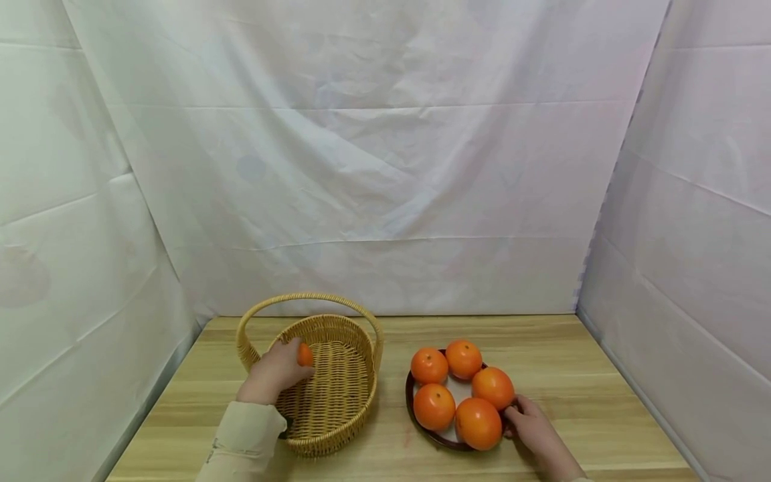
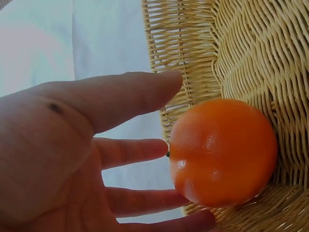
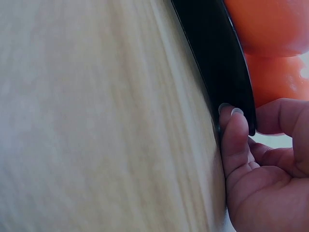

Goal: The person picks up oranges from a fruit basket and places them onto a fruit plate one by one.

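Note:
My left hand (image 1: 278, 367) reaches into the left part of a wicker basket (image 1: 328, 438) with a tall arched handle. In the left wrist view, an orange (image 2: 224, 152) lies against the basket's weave. The thumb and fingers (image 2: 133, 152) are spread and fairly straight beside it; some fingertips appear to touch its skin. At the right, my right hand (image 1: 536, 428) pinches the dark rim of a round plate (image 3: 212, 53) between thumb and fingers. Several oranges (image 1: 478, 424) sit in a ring on that plate, around its pale middle (image 1: 458, 388).
Basket and plate stand side by side on a wood-grain table (image 1: 602, 428), with a gap between them. White cloth (image 1: 385, 167) hangs behind the table and along both sides. The basket's handle (image 1: 310, 296) arches up over its far side.

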### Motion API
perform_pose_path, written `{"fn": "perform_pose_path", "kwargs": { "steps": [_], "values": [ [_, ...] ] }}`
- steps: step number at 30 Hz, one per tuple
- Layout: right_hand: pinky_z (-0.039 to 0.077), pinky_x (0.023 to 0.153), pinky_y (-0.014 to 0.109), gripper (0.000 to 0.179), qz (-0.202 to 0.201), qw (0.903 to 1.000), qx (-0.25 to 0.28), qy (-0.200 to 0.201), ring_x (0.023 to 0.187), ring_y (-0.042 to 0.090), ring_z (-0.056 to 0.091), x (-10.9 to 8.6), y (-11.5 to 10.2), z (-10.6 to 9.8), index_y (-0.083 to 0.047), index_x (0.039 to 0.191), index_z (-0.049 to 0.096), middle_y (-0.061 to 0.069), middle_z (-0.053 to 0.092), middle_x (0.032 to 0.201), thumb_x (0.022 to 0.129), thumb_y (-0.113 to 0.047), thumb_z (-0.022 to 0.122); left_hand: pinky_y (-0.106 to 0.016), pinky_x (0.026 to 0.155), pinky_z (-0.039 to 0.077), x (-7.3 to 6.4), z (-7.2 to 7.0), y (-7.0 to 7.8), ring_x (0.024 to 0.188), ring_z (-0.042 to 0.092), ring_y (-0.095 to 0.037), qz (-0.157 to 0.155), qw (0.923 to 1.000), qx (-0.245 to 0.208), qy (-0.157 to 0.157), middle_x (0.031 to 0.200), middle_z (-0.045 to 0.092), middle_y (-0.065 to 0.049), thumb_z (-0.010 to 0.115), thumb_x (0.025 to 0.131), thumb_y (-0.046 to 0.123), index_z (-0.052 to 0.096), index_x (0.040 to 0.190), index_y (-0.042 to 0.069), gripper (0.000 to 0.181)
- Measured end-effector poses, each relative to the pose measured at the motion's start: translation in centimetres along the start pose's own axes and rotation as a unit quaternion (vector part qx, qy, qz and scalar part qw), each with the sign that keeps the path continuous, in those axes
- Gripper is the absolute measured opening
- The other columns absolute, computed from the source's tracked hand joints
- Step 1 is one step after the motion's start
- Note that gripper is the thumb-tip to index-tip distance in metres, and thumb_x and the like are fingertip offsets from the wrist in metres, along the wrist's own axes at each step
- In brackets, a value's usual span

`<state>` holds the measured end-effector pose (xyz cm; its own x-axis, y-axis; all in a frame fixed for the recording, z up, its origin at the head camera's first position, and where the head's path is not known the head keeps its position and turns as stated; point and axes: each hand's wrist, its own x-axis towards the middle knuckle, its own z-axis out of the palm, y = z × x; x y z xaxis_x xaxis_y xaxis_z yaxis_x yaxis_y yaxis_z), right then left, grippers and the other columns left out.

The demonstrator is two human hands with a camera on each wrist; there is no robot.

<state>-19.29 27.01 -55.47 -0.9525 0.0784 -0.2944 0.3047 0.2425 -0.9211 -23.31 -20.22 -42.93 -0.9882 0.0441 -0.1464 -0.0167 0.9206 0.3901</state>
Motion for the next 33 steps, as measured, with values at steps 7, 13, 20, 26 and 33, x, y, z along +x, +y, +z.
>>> {"fn": "perform_pose_path", "kwargs": {
  "steps": [7,13,20,26,33],
  "values": [
    [0.05,0.064,0.027,0.025,-0.011,0.9999,-0.008,0.004,0.078,0.02,0.055,-0.2,-0.1,0.0,0.009,0.121,0.053,0.01,0.058,0.094,0.102,-0.005,0.042,-0.054,0.082,0.053,0.7,0.2,-0.5,0.102,0.062,-0.04,-0.001,1.0,-0.008,0.004,0.126,0.059,-0.031,0.074,0.088,0.023,0.043,0.148,-0.005,0.074],
    [0.049,0.063,0.028,0.026,-0.011,0.9998,-0.015,0.008,0.076,0.02,0.055,-0.1,-0.1,0.1,0.009,0.121,0.053,0.01,0.058,0.093,0.101,-0.004,0.042,-0.056,0.085,0.053,1.2,0.5,-0.7,0.102,0.063,-0.043,0.001,1.0,-0.003,0.009,0.123,0.059,-0.031,0.08,0.084,0.017,0.044,0.146,-0.006,0.075],
    [0.049,0.062,0.028,0.03,-0.006,1.0,-0.001,0.006,0.076,0.019,0.054,0.1,0.0,0.1,0.009,0.128,0.05,0.01,0.058,0.098,0.101,-0.005,0.043,-0.056,0.084,0.054,1.7,1.1,-1.0,0.104,0.063,-0.041,0.001,0.9998,0.005,0.017,0.122,0.061,-0.027,0.081,0.082,0.011,0.051,0.14,-0.001,0.067],
    [0.049,0.062,0.027,0.03,-0.009,0.9999,-0.01,0.01,0.074,0.019,0.054,-0.1,-0.1,0.1,0.009,0.126,0.051,0.01,0.058,0.096,0.101,-0.005,0.043,-0.056,0.081,0.054,1.7,1.1,-1.1,0.101,0.063,-0.041,0.004,0.9998,-0.003,0.021,0.125,0.058,-0.028,0.081,0.082,0.01,0.051,0.141,0.0,0.067],
    [0.049,0.062,0.027,0.03,-0.013,0.9998,-0.011,0.006,0.073,0.018,0.054,-0.2,-0.2,0.1,0.009,0.126,0.051,0.01,0.058,0.096,0.101,-0.006,0.043,-0.061,0.099,0.047,1.7,1.1,-1.0,0.127,0.051,-0.05,0.005,0.9999,0.003,0.01,0.142,0.047,-0.035,0.083,0.08,0.015,0.043,0.146,-0.009,0.082]
  ]
}}
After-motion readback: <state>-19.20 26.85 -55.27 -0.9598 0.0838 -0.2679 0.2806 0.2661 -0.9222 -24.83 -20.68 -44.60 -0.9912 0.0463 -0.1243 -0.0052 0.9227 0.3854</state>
